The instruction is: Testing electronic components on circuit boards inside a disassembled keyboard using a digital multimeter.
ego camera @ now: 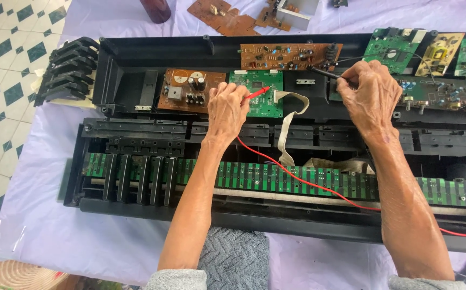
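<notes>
The left hand (226, 107) gripped a slim red test probe (258, 92), tip on the small green circuit board (257, 92); the right hand (367, 96) pinched a thin black probe (323, 72) against the long brown circuit board (289, 55).

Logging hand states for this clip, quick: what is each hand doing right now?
Left hand: closed on the red probe, tip on the green board.
Right hand: closed on the black probe, tip near the brown board.

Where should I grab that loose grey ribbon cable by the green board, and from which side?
Grip the grey ribbon cable on its flat raised loop, pinching across both faces, coming from the right: the left hand with the red probe crowds its left side.
</notes>
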